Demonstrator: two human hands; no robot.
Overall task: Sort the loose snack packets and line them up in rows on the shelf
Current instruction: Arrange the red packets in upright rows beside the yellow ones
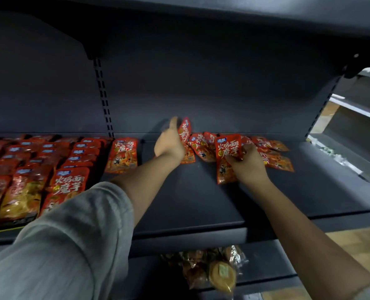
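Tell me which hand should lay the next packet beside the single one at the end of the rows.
Left. The left hand grips a packet and is nearer the single packet. The right hand holds another packet farther right, by the loose pile.

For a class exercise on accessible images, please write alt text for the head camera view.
Two hands sort red snack packets on a dark shelf: the right hand grips one packet, the left hand holds another near a loose pile. Neat rows of packets fill the shelf's left side.
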